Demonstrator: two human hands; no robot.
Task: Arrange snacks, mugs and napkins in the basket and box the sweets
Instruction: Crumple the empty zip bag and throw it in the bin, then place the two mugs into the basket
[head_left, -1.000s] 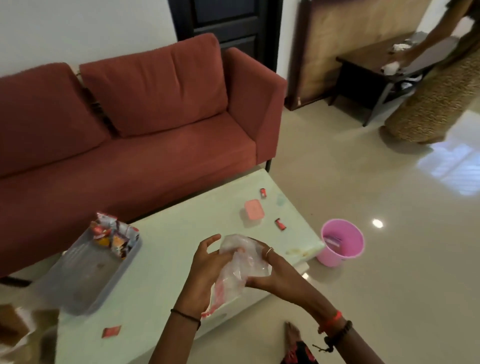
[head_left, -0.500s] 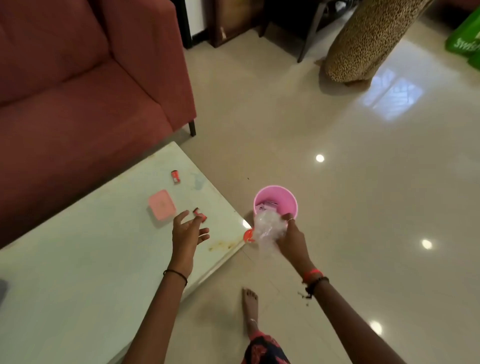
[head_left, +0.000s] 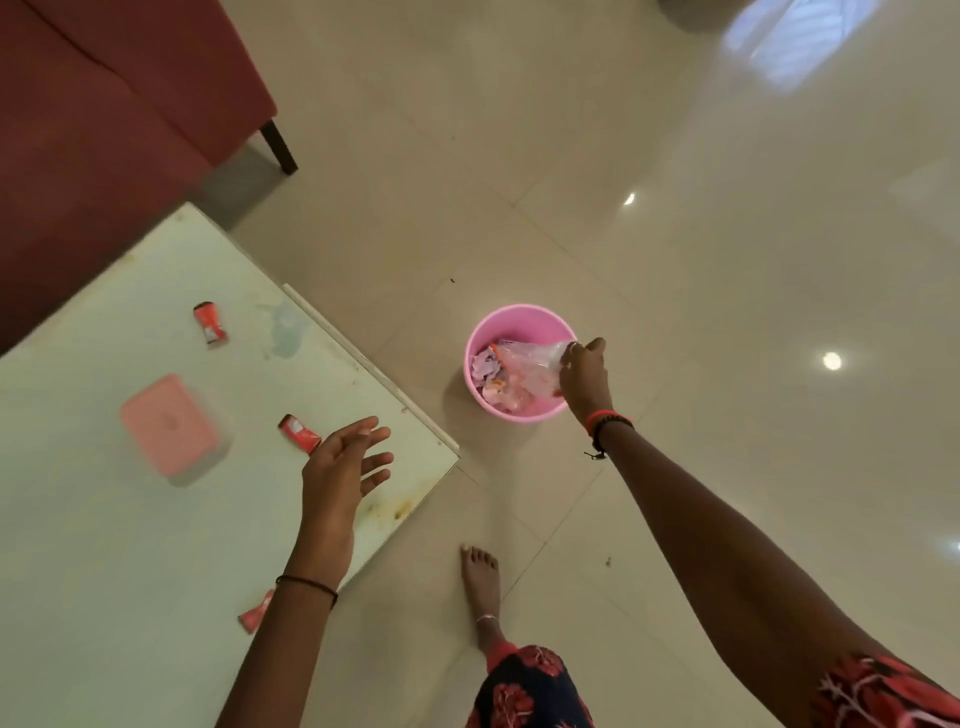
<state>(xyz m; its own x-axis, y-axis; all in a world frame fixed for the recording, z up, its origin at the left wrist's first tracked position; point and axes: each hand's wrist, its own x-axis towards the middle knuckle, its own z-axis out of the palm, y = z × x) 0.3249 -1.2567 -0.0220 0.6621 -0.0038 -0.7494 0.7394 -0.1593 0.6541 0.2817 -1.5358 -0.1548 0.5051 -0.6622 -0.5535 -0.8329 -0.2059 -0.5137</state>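
My right hand (head_left: 584, 376) reaches over the pink bin (head_left: 519, 319) on the floor and grips a crumpled clear plastic bag (head_left: 530, 369) that hangs inside the bin's mouth. My left hand (head_left: 340, 470) hovers open above the pale green table (head_left: 130, 545), fingers spread, holding nothing. Just left of it lies a red sweet wrapper (head_left: 300, 433). A second red sweet (head_left: 210, 323) lies farther back on the table, and a third (head_left: 256, 613) shows beside my left forearm. A small box with a pink lid (head_left: 169, 423) stands on the table.
The bin holds purple and pink scraps under the bag. A red sofa (head_left: 104, 130) stands behind the table, one dark leg (head_left: 278, 145) on the tiled floor. My bare foot (head_left: 480, 577) rests near the table's corner. A yellowish stain marks the table's edge (head_left: 397, 512).
My right hand carried the plastic bag from above the table's edge out over the pink bin and lowered it in. My left hand let go of the bag and stays open over the table.
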